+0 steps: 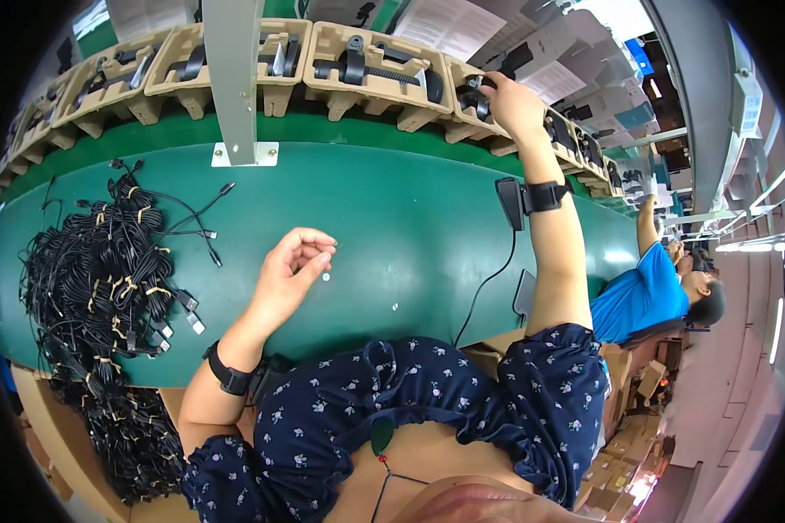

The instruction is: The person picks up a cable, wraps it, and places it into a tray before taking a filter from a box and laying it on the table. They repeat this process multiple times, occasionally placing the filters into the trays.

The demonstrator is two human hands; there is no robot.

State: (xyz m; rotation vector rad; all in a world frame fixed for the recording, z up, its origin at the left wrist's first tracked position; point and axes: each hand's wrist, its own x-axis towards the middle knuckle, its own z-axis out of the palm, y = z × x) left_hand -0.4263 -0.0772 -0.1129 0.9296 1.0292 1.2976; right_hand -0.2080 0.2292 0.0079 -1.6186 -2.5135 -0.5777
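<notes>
My left hand (295, 266) hovers over the green table (366, 209), its fingers loosely curled and the thumb a little apart from them. Nothing shows in it. A tiny white bit (326, 277) appears just below its thumb. Reaching far to the right, my right hand (515, 106) has its fingertips pinched at a black part in a brown moulded pulp tray (462, 132); what they grip is partly hidden. The neighbouring pulp tray (321, 94) holds a black device with a ribbed shaft.
A heap of bundled black cables (105, 270) covers the table's left side. A grey metal post (233, 87) rises near the trays. White boxes (558, 44) and printed sheets stand behind the row. A co-worker in a blue shirt (641, 296) sits at the right.
</notes>
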